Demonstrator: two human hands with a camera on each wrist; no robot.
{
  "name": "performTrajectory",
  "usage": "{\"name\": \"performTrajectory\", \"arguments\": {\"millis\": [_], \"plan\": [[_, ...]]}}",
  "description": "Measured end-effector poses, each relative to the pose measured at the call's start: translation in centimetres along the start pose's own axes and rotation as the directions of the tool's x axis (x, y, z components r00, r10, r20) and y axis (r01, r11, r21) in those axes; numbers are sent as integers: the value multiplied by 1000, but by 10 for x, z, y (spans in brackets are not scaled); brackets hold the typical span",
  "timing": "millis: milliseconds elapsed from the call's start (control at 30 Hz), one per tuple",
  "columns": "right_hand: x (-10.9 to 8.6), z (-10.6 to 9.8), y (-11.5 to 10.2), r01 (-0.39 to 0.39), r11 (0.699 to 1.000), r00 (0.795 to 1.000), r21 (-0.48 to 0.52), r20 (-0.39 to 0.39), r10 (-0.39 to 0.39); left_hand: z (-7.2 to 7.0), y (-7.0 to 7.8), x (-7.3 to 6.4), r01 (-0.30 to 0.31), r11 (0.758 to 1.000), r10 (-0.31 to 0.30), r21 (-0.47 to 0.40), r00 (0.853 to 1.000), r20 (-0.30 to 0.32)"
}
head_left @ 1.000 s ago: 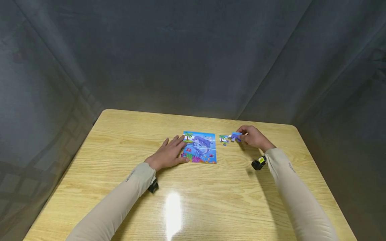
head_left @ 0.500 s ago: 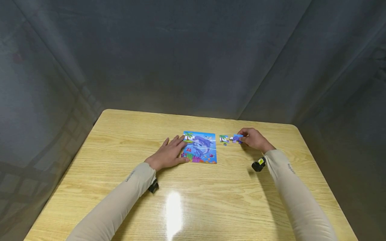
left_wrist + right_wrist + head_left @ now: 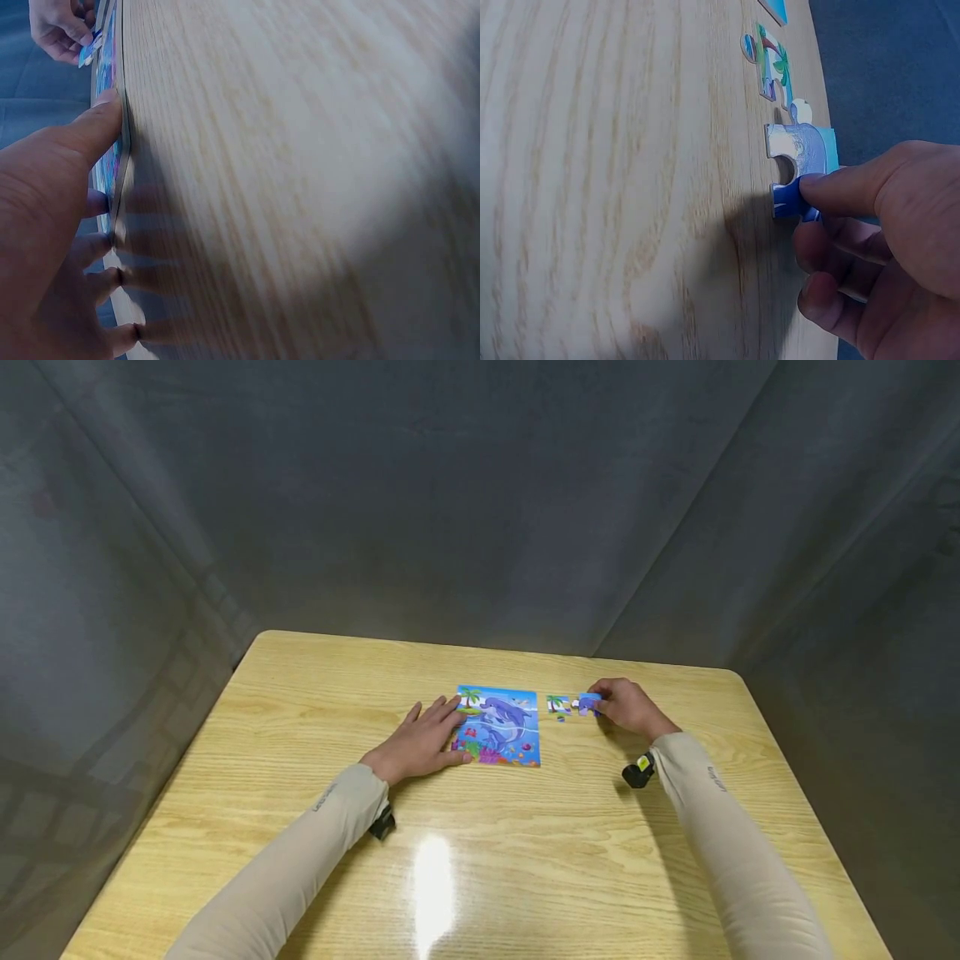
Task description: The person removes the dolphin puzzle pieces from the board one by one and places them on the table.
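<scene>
My left hand (image 3: 418, 745) lies spread on the table, its fingertips and thumb resting on the left edge of a square dolphin picture (image 3: 501, 727). Between thumb and fingers, my right hand (image 3: 632, 706) pinches a jigsaw piece (image 3: 802, 154) with purple dolphin and blue sky. This piece is tilted up from the wood in the right wrist view, its knob pointing toward a palm-tree jigsaw piece (image 3: 773, 64) that lies flat. The two pieces stand close together, to the right of the picture. Part of the held piece is hidden behind my thumb.
The light wooden table (image 3: 525, 843) carries a bright glare patch near its front. Dark grey curtains (image 3: 465, 510) enclose its back and sides. A black wrist camera (image 3: 639, 772) hangs below my right wrist, and another black camera (image 3: 382, 823) below the left.
My right hand first shifted slightly right and toward me with the dolphin piece, then back a little left, closer to the palm-tree piece. The left hand stays in place.
</scene>
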State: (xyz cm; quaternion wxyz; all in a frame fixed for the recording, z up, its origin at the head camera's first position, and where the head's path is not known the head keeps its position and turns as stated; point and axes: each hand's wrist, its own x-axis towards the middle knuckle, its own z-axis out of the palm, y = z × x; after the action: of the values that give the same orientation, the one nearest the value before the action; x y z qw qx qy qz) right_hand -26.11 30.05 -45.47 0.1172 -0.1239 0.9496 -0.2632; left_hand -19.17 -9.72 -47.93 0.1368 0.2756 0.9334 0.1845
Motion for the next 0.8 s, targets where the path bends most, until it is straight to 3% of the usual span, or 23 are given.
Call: {"name": "performTrajectory", "arguments": {"millis": [233,800], "plan": [[2,2,0,12,1000,1000,-17,-19,-12,0,0,-1,3,1000,-3,-5,1000,1],[3,6,-1,-41,998,999,-57,-38,38,1,-1,0,-5,1000,5,-11,1000,-13]]}}
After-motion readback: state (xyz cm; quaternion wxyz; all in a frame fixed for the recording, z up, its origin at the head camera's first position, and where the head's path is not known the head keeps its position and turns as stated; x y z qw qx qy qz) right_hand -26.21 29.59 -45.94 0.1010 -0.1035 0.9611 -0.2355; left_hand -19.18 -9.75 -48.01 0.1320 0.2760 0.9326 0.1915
